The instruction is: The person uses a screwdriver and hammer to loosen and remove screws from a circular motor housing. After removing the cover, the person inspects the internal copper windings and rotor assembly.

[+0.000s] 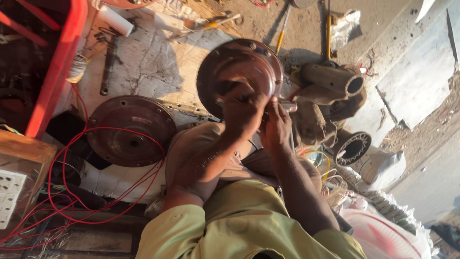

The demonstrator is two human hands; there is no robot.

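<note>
Two hands meet at the lower rim of a round, rust-brown motor end cover [239,72], which stands tilted on edge above the person's knees. The left hand [244,115] is curled around the cover's lower edge with the fingers closed on it, steadying it; the right hand [275,127] is closed just beside it, pinched on what looks like a short metal shaft or bolt end [289,106] poking out to the right, though the exact grip is partly hidden. Judging by this, the step in hand is working a fastener or shaft at the cover's edge, and any further move would call for a firm hold on the cover with the left hand while the right turns or pulls in line with the shaft, without letting the heavy disc roll. That cover looks like cast metal, dusty and oily, with a raised hub at the centre and small bolt holes round its flange. A second, similar cover [130,130] lies flat on the worn sheet to the left, ringed by a loop of red wire [72,144]. A dark pipe section [333,79] and a stator ring [353,147] sit to the right.
</note>
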